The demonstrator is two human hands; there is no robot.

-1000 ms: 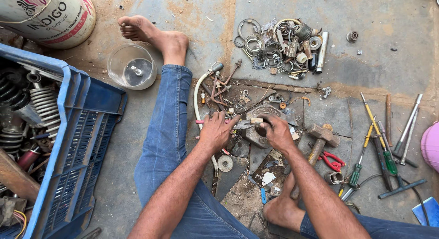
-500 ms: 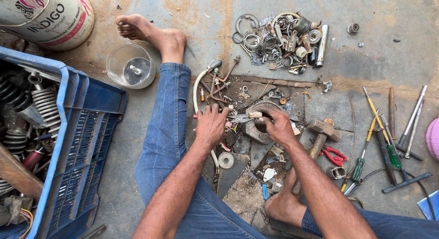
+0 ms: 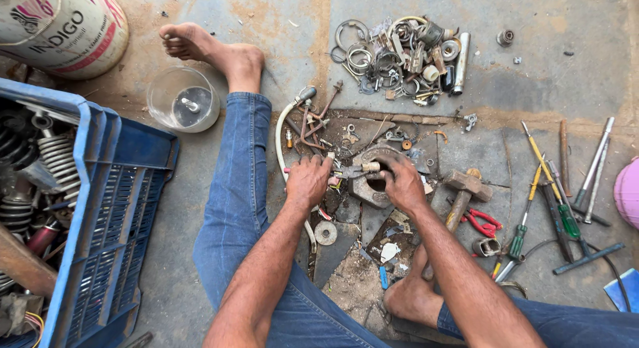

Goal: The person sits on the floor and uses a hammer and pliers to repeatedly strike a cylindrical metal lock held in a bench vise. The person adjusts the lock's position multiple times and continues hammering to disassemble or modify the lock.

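Observation:
My left hand [image 3: 307, 180] grips the red handles of a pair of pliers [image 3: 346, 171], whose jaws clamp a small pale cylindrical part [image 3: 370, 167]. My right hand [image 3: 400, 182] closes over the far end of that part, above a round rusty metal casting [image 3: 370, 188] lying on the floor between my legs. Both hands meet over the casting. What sits under my right palm is hidden.
A blue plastic crate [image 3: 93, 208] of springs stands at the left. A clear bowl [image 3: 183, 99] sits by my foot. A heap of rings and fittings [image 3: 399, 53] lies at the top. A hammer [image 3: 462, 191], red pliers [image 3: 482, 221] and screwdrivers [image 3: 566, 188] lie at the right.
Both hands have stayed over the casting. The pliers now lie level between them, with the small part held out toward the right hand.

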